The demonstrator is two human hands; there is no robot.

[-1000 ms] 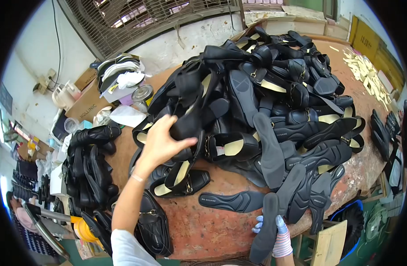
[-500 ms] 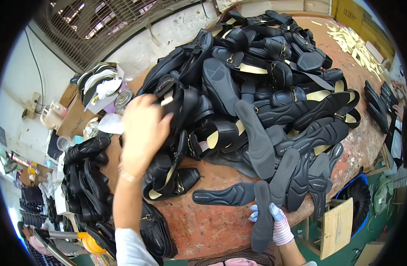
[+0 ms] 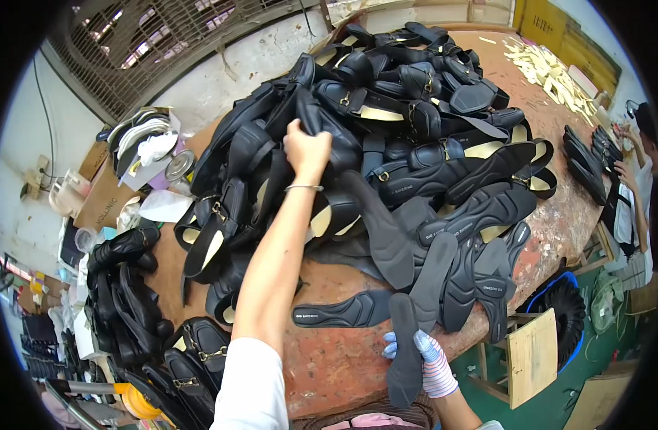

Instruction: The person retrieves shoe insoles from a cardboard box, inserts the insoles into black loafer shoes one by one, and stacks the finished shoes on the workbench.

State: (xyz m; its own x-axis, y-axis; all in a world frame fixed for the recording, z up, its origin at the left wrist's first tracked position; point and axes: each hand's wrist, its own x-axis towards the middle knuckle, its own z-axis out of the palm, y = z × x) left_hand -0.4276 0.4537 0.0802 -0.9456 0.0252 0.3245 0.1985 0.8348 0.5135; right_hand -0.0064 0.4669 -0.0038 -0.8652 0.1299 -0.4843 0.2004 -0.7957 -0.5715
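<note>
My left hand (image 3: 307,149) is closed on a black shoe (image 3: 311,111) in the middle of a large pile of black shoes (image 3: 415,154); the shoe partly hides behind the fingers. My right hand (image 3: 431,362), in a striped glove with bluish fingertips, grips a dark grey insole (image 3: 405,351) at the table's front edge. Just left of it a printed insole (image 3: 342,309) lies flat on the reddish table (image 3: 329,358). More dark insoles (image 3: 472,276) overlap at the right front of the pile.
Black shoes (image 3: 131,308) stand at the left. Cream strips (image 3: 551,75) lie at the back right. A co-worker (image 3: 641,179) handles shoes at the right edge. A wooden stool (image 3: 533,358) is below the table. A cardboard box (image 3: 103,204) sits back left.
My left hand has moved right and deeper into the pile, and its fingers have closed on a shoe. My right hand still holds the insole. The view has shifted, showing more of the co-worker.
</note>
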